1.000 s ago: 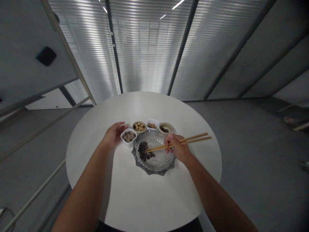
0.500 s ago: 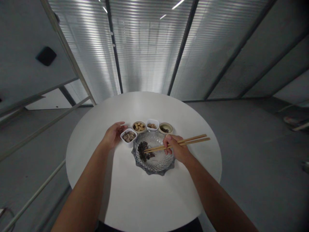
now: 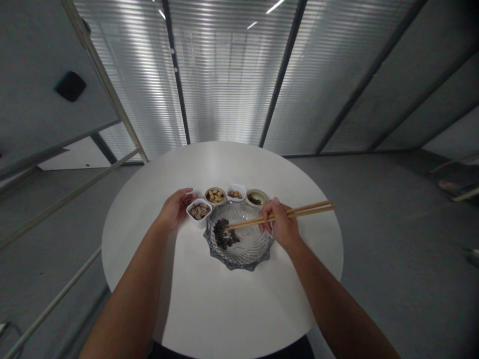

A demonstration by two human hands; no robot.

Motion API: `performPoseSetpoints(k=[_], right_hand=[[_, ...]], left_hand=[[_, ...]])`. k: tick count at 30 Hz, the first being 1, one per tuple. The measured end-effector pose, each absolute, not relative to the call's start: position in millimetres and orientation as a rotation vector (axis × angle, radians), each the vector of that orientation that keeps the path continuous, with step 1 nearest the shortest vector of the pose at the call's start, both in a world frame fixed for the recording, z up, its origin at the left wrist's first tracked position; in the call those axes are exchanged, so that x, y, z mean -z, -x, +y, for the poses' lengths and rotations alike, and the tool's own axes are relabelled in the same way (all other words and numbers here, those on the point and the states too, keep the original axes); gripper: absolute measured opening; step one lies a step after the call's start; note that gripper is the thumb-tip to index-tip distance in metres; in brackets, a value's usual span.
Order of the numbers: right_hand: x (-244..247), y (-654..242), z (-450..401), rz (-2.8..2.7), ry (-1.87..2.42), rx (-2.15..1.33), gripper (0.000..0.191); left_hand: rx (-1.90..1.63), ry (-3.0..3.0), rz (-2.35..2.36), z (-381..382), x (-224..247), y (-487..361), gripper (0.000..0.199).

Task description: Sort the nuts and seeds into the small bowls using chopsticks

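Pinching chopsticks in my right hand, I point them leftward at dark pieces left in the glass dish; my loosely spread left hand is nearer those.

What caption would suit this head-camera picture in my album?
Right hand holding chopsticks over a glass bowl of dark pieces, left hand beside a white dish.

Those wooden chopsticks slant across the scalloped glass bowl — tips close together by its heaped dark pieces — while a white tub of striped bits sits alongside.
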State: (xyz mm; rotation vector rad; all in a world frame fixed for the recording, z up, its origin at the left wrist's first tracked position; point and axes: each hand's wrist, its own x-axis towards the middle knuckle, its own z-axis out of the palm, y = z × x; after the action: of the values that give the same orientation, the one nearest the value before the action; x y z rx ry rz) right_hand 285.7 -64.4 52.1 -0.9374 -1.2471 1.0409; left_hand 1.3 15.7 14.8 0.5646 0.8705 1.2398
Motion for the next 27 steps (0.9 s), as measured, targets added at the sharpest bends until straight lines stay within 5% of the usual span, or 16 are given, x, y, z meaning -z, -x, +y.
performPoseSetpoints(k=[27], right_hand=[[-64.8, -319.7, -45.2, -0.716, 0.890, -0.527, 0.044]], left_hand=[[-1.244, -0.569, 0.872, 15.3, -13.8, 1.2, 0.018]])
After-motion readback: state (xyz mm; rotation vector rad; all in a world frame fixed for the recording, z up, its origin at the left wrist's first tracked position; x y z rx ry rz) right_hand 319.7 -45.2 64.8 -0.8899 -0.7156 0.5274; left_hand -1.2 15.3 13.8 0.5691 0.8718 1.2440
